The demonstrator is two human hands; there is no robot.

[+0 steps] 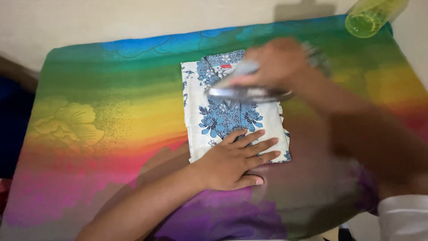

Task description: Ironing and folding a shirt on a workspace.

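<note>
Fingers of the left hand lie flat and spread on the near edge of the soft, light, folded white-and-blue floral cloth, while the right hand grips a blurred, heavy-looking silver iron on it by its handle.

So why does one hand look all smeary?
In the head view, the right hand and the iron it holds are motion-blurred; the left hand on the folded blue-flowered cloth is sharp, casting a soft shadow onto the rainbow cover.

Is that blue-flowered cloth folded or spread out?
Folded: the cloth lies as a compact rectangle, left hand flat on its lower edge, right hand holding an iron on it.
</note>
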